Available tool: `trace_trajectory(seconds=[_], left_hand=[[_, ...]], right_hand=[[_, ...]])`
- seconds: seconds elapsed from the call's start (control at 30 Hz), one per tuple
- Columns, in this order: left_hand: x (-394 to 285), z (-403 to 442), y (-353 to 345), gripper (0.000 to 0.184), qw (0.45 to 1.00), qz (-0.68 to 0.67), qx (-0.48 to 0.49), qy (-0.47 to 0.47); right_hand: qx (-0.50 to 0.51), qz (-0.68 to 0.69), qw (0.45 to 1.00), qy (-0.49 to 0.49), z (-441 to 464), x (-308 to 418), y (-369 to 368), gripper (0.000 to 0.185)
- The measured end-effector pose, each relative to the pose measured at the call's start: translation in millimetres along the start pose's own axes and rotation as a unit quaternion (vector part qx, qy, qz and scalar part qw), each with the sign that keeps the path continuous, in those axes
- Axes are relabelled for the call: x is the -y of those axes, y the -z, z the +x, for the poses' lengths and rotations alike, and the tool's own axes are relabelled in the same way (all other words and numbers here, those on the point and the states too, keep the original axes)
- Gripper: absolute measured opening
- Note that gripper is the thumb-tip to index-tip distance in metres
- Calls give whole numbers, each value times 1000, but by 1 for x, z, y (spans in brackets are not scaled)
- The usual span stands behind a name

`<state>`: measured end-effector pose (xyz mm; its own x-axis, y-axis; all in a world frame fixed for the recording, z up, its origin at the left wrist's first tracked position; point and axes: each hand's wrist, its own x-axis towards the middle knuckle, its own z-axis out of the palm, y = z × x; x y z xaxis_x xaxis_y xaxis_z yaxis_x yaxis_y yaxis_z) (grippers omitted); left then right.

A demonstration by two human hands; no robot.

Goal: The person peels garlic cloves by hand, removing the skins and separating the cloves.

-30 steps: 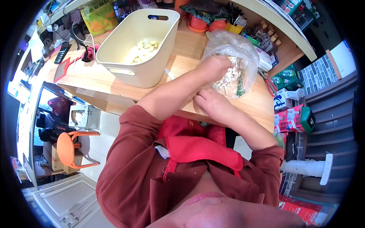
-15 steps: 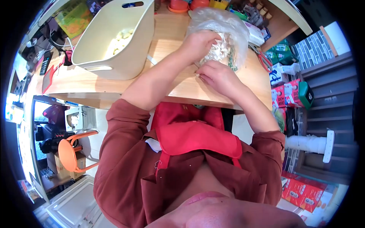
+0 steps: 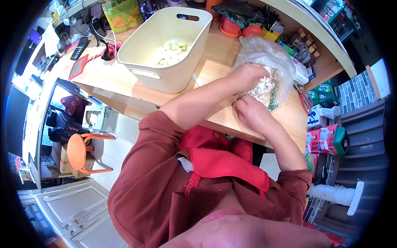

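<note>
My left hand [image 3: 249,77] is over the mouth of a clear plastic bag [image 3: 264,47], its fingers curled together; what they hold, if anything, is hidden. The bag lies on the wooden table and holds many small white, shell-like pieces [image 3: 264,89]. Just nearer to me, my right hand [image 3: 253,114] is at the bag's near edge, thumb and fingers pinched together. I cannot make out what is between them. Left of my hands stands a cream plastic bin [image 3: 165,78] with several pale yellow, oval pieces [image 3: 175,51] at its bottom.
Red-handled scissors [image 3: 305,101] lie right of the bag. Orange pots [image 3: 230,27] stand behind it. At the left are a red dustpan-like piece [image 3: 80,64] and a black remote or calculator [image 3: 80,48]. An orange stool [image 3: 77,153] is on the floor at left.
The view has swung left, so the table and hands appear farther right and lower. Both hands stay by the bag. The small pale piece seen earlier at my right fingertips is no longer distinct.
</note>
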<state>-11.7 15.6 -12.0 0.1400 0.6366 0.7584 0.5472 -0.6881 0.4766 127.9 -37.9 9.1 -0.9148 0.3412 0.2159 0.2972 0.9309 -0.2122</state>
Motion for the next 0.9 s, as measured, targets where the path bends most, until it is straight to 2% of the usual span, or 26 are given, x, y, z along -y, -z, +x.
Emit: trace_trajectory(seconds=[0.07, 0.2, 0.3, 0.43, 0.53, 0.63, 0.73, 0.83, 0.9], left_hand=[[-2, 0, 3, 25, 1000, 4, -5, 9], [-7, 1, 5, 24, 997, -28, -2, 66], [-10, 1, 5, 24, 998, -25, -24, 56], [-8, 2, 5, 22, 999, 1, -30, 21], [-6, 3, 5, 22, 1000, 13, -24, 0], [-10, 5, 5, 22, 999, 3, -37, -22], [-17, 5, 6, 23, 997, 9, -49, -55], [-26, 5, 10, 24, 992, 18, -69, -102], [-31, 7, 14, 24, 987, 35, -93, -129]], right_hand=[[-6, 50, 999, 1, -2, 0, 8, 14], [-44, 67, 997, -10, -8, -30, 22, 13], [-56, 133, 984, -100, -6, -56, 20, 14], [-57, 52, 994, -82, 10, -78, 16, 14], [-79, 18, 997, -19, 18, -95, 8, 12], [-24, -25, 993, -109, 24, -109, 4, 11], [-32, -2, 981, -189, 28, -108, 3, 10], [-75, 10, 993, -94, 21, -107, 4, 12], [-117, -38, 992, -34, 17, -99, 14, 16]])
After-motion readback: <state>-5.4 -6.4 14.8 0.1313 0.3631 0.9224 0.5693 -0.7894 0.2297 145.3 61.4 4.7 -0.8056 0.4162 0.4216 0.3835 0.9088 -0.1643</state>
